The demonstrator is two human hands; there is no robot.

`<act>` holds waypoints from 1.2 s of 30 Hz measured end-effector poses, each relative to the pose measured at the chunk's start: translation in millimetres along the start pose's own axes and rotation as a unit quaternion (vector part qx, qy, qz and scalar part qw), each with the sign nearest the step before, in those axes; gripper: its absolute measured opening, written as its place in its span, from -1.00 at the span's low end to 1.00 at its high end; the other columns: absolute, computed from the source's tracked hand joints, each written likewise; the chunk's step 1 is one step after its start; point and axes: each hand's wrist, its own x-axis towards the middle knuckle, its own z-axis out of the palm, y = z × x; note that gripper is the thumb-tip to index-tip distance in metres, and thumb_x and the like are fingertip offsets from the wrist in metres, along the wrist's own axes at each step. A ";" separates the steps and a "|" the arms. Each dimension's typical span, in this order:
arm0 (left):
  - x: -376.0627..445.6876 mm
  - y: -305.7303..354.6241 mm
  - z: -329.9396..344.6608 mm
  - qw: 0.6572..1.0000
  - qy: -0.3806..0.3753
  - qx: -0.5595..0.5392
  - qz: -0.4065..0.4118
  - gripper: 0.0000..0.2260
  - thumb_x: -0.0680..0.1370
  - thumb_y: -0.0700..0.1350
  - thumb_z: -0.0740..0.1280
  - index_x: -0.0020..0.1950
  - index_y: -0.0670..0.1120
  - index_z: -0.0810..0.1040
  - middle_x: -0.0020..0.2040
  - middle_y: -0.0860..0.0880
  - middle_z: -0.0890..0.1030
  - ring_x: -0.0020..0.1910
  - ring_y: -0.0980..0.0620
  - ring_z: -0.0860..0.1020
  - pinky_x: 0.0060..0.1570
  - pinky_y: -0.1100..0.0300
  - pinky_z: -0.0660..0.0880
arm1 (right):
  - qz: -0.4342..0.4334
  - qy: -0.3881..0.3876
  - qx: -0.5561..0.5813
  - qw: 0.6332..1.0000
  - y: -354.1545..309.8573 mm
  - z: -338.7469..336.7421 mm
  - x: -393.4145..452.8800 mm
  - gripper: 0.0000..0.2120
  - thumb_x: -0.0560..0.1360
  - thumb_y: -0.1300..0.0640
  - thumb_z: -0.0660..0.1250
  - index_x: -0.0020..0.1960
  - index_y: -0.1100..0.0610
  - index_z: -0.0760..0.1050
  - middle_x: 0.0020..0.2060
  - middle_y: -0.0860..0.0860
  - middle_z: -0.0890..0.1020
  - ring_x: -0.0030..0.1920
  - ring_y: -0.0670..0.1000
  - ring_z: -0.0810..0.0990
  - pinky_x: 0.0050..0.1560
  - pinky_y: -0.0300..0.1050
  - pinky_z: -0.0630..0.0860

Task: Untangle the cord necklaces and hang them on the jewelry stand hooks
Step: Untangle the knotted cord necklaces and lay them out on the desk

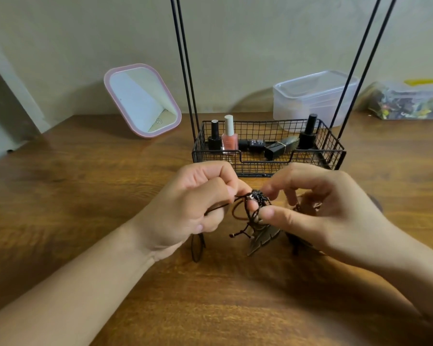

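While the left hand (198,203) pinches the cords (245,208) taut at nine o'clock, the right hand (318,211) picks the knot (258,196) with curled fingertips, low over the tabletop (85,183), hooks unseen.

Dark brown cord necklaces (243,211) between the fingers, with a bronze leaf pendant (261,239) below them. Beyond the fingertips: black wire jewelry stand (268,156), coral-pink polish bottle (228,141) white-capped, black bottles (215,138). Pink-rimmed mirror (143,101). Brown wood-grained table (85,183).
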 end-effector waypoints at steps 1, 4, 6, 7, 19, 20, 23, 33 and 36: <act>0.2 -1.3 -1.2 1.000 -0.011 -0.018 0.002 -0.89 0.40 -0.12 0.31 -0.33 -0.05 0.51 -0.15 -0.11 0.64 -0.62 0.20 0.24 -0.52 0.30 0.12 | -0.008 0.001 -0.008 1.000 -0.9 1.3 -0.1 -0.86 0.40 -0.23 0.42 -0.13 -0.20 0.60 -0.17 -0.17 0.62 -0.19 -0.04 0.55 -0.28 -0.37 0.40; 0.8 -3.9 -4.2 0.999 -0.026 -0.047 0.008 -0.90 0.38 -0.12 0.30 -0.34 -0.07 0.50 -0.11 -0.12 0.64 -0.62 0.21 0.26 -0.51 0.27 0.11 | -0.003 0.029 0.020 0.999 -4.8 2.4 -0.9 -0.87 0.40 -0.17 0.46 -0.19 -0.13 0.63 -0.29 -0.24 0.61 -0.32 -0.16 0.53 -0.37 -0.46 0.34; 0.9 -3.2 -5.8 0.999 -0.023 -0.040 0.002 -0.90 0.37 -0.11 0.31 -0.34 -0.07 0.51 -0.08 -0.14 0.63 -0.61 0.20 0.26 -0.50 0.28 0.13 | 0.001 0.049 0.041 0.998 -6.2 1.4 -1.3 -0.85 0.32 -0.12 0.48 -0.19 -0.09 0.64 -0.30 -0.21 0.63 -0.35 -0.21 0.52 -0.39 -0.48 0.34; 0.8 -2.7 -6.2 0.999 -0.023 -0.030 -0.006 -0.89 0.38 -0.09 0.32 -0.34 -0.07 0.51 -0.10 -0.15 0.62 -0.61 0.20 0.26 -0.51 0.29 0.13 | -0.004 0.057 0.038 0.998 -6.7 1.1 -1.5 -0.84 0.30 -0.12 0.48 -0.19 -0.08 0.63 -0.28 -0.17 0.65 -0.35 -0.21 0.52 -0.39 -0.47 0.35; -1.7 -0.6 3.5 0.995 -0.034 0.062 -0.064 -0.76 0.52 0.02 0.38 0.00 -0.16 0.59 -0.38 -0.01 0.40 -0.45 0.16 0.30 -0.50 0.38 0.20 | -0.022 0.059 0.015 0.998 -4.3 1.6 -3.5 -0.81 0.34 -0.12 0.50 -0.14 -0.10 0.57 -0.21 -0.09 0.62 -0.25 -0.04 0.54 -0.36 -0.12 0.47; -1.7 0.3 4.4 0.995 -0.039 0.061 -0.064 -0.74 0.51 0.03 0.39 -0.02 -0.17 0.60 -0.38 0.01 0.36 -0.44 0.15 0.27 -0.49 0.36 0.18 | -0.022 0.058 0.013 0.998 -4.0 1.6 -3.8 -0.80 0.33 -0.13 0.50 -0.14 -0.10 0.56 -0.21 -0.11 0.62 -0.25 -0.07 0.53 -0.36 -0.18 0.46; -1.2 2.4 6.7 0.994 -0.031 0.096 -0.052 -0.85 0.51 -0.01 0.45 -0.16 -0.08 0.64 -0.43 0.05 0.39 -0.45 0.11 0.27 -0.46 0.32 0.17 | -0.022 0.049 -0.002 0.999 -3.9 2.2 -4.4 -0.82 0.33 -0.07 0.50 -0.13 -0.15 0.54 -0.19 -0.17 0.61 -0.21 -0.08 0.53 -0.33 -0.31 0.41; -1.2 0.4 1.7 0.996 -0.008 0.064 -0.055 -0.87 0.33 -0.06 0.52 -0.19 -0.07 0.71 -0.27 -0.23 0.46 -0.47 0.06 0.27 -0.45 0.21 0.10 | -0.077 -0.019 -0.027 0.996 -4.0 -9.7 -2.2 -0.72 0.35 -0.14 0.47 0.02 -0.11 0.55 -0.08 -0.11 0.63 -0.04 0.02 0.57 -0.18 -0.24 0.42; -0.5 1.2 1.2 0.997 0.016 0.031 -0.066 -0.97 0.37 -0.14 0.48 -0.22 -0.08 0.70 -0.35 -0.04 0.56 -0.52 0.20 0.35 -0.53 0.38 0.22 | -0.078 -0.001 0.047 0.996 -6.3 -13.9 -5.1 -0.86 0.41 0.01 0.40 -0.07 0.02 0.56 -0.18 -0.01 0.60 -0.15 0.05 0.57 -0.25 -0.07 0.45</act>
